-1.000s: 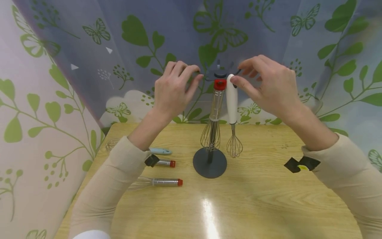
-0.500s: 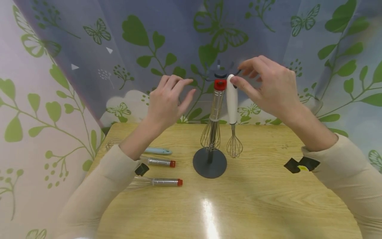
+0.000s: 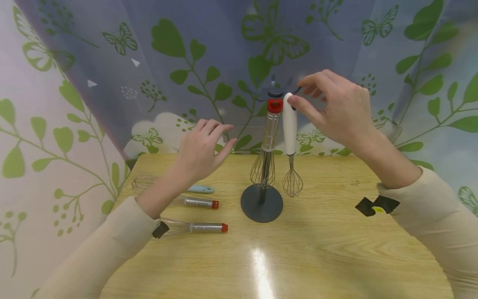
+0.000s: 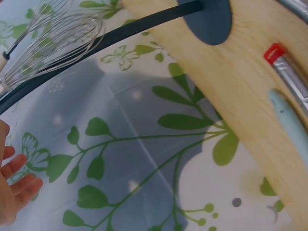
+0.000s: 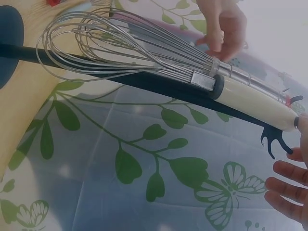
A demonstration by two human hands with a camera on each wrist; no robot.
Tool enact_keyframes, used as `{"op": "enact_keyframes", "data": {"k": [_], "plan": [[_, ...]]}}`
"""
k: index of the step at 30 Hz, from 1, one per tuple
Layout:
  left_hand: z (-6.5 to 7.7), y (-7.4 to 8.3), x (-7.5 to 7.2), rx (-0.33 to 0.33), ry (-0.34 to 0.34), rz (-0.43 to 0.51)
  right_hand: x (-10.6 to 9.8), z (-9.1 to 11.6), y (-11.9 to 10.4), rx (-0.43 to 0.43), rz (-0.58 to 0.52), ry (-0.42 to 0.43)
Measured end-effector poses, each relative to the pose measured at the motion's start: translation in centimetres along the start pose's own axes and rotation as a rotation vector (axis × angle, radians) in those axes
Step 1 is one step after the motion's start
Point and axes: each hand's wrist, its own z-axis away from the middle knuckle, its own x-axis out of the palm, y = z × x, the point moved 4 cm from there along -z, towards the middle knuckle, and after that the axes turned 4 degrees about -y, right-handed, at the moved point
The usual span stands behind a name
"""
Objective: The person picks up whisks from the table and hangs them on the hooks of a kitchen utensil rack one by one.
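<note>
A dark grey stand with a round base [image 3: 261, 203] and curved hooks on top holds two hanging whisks. One is a metal-handled whisk with a red end [image 3: 272, 128]; beside it on the right hangs a white-handled whisk [image 3: 290, 124]. My right hand [image 3: 336, 108] pinches at the top of the white handle, thumb on its end and index finger at the hook's tip. In the right wrist view, the white handle [image 5: 255, 103] reaches my thumb. My left hand [image 3: 199, 147] is in the air left of the stand, fingers extended and holding nothing.
Left on the wooden table [image 3: 317, 249] lie a whisk with a light blue handle [image 3: 201, 189] and two metal-handled whisks with red ends, a rear one [image 3: 199, 202] and a front one [image 3: 207, 227]. A leaf-and-butterfly curtain [image 3: 209, 41] hangs behind the table.
My left hand has drawn away from the stand's left hook, down and to the left, its fingers opening out. My right hand and the two hanging whisks stay in place.
</note>
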Motion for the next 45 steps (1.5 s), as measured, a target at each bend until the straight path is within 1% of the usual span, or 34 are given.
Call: {"op": "enact_keyframes", "data": {"k": [3,10,14,18,22,26,32,37,42,45], "plan": [[0.7,0.0,0.1,0.006,-0.036,-0.008,0.0,0.0,0.0,0.0,0.002,0.001],[2.3,-0.4,0.0,0.046,-0.053,-0.031,0.2,0.1,-0.1,0.001,-0.008,0.006],[3.4,-0.9,0.1,0.046,-0.076,-0.054,0.3,0.0,-0.1,0.004,-0.011,0.011],[4.4,-1.2,0.3,0.044,-0.104,-0.098,0.3,0.1,0.0,0.007,-0.004,0.006],[5.5,-1.4,0.5,0.032,-0.151,-0.117,0.3,0.1,0.0,0.009,-0.004,0.006],[6.6,-1.5,1.0,0.016,-0.204,-0.109,0.3,0.1,0.0,0.013,-0.007,0.01],[8.2,-1.6,1.8,0.011,-0.268,-0.102,0.2,0.1,0.0,0.014,-0.013,0.015],[9.6,-1.7,2.6,-0.003,-0.348,-0.083,0.2,0.1,-0.1,0.011,-0.016,0.02],[10.7,-1.6,3.4,-0.042,-0.489,-0.075,0.3,0.1,-0.1,0.012,-0.013,0.013],[11.5,-1.6,3.9,-0.053,-0.541,-0.057,0.3,0.1,-0.1,0.01,-0.012,0.011]]}}
